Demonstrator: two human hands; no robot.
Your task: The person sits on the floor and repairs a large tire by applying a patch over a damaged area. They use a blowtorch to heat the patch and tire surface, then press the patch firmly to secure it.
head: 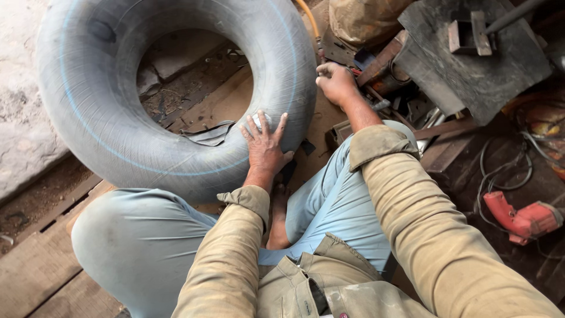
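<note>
Here the left hand (pixel 264 145) lies flat, fingers spread, on the tube (pixel 112 118), pressing a small pale patch. The right hand (pixel 335 82), closed in a loose fist, touches the tube's right edge. Right of the tube lies a red tool (pixel 521 219); the tube rests on floor planks (pixel 41 265).

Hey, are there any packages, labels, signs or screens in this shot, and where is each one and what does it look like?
No labels, signs or screens show.
Crumpled tan sack or bag: top centre, behind the right hand, bulging and dusty; the nearest thing to a package.
Pale patch or cloth: under the left hand on the grey rubber inner tube, small and whitish; too blurred to identify.
</note>
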